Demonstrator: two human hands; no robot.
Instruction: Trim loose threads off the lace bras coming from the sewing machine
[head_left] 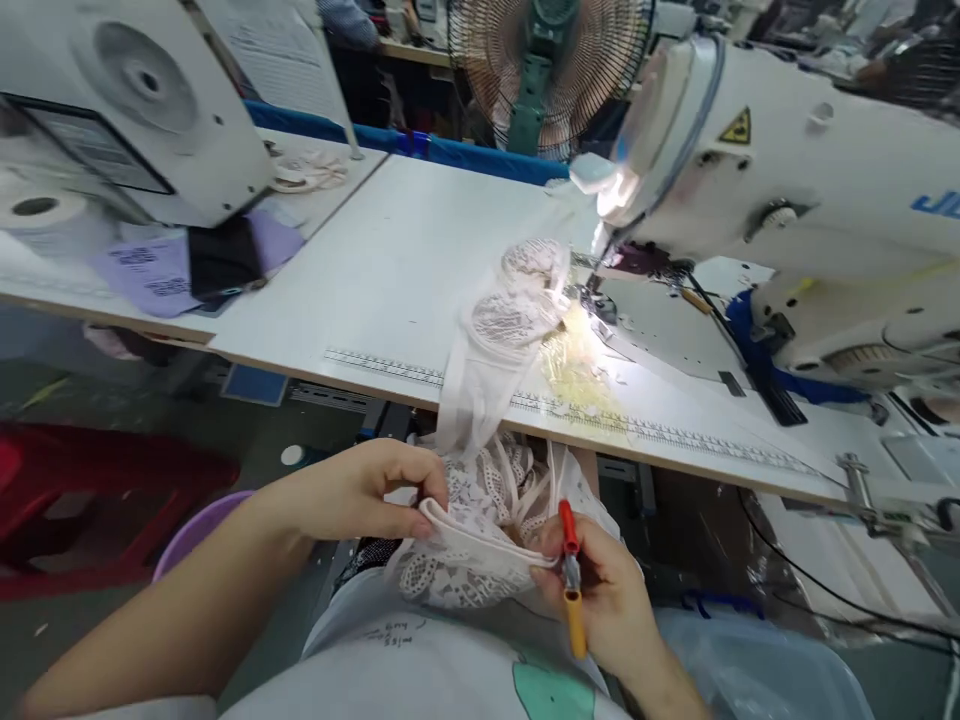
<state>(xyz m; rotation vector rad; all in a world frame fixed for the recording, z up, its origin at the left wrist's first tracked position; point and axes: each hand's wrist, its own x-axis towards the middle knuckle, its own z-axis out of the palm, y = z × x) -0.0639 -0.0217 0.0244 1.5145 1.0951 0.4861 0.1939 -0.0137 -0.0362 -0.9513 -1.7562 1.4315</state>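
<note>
Left hand [360,495]: closed to a pinch, thumb pressed against forefinger on the plain band edge of a white lace garment [480,540]. The remaining fingers are curled in under the fabric.

Right hand [611,595]: also closed. Its thumb and fingers pinch the other end of the same band. A small red-and-yellow hand tool [571,570] is gripped in the same hand, red end up and yellow end toward the person. Working tip of the tool: cannot tell.

The band runs between the two pinches, drawn nearly straight.

Position of the garment: below the near edge of the long white laminate sewing table [390,270], over the person's lap. A white strip of it rises over that table edge to two round white lace cups [517,310] lying on the table top in a bright patch of lamp light.

A cream-white industrial sewing machine [810,190] stands on the right part of the table, its needle end just beside the cups. A round purple plastic basin [199,530] sits below the table, under the left forearm.
</note>
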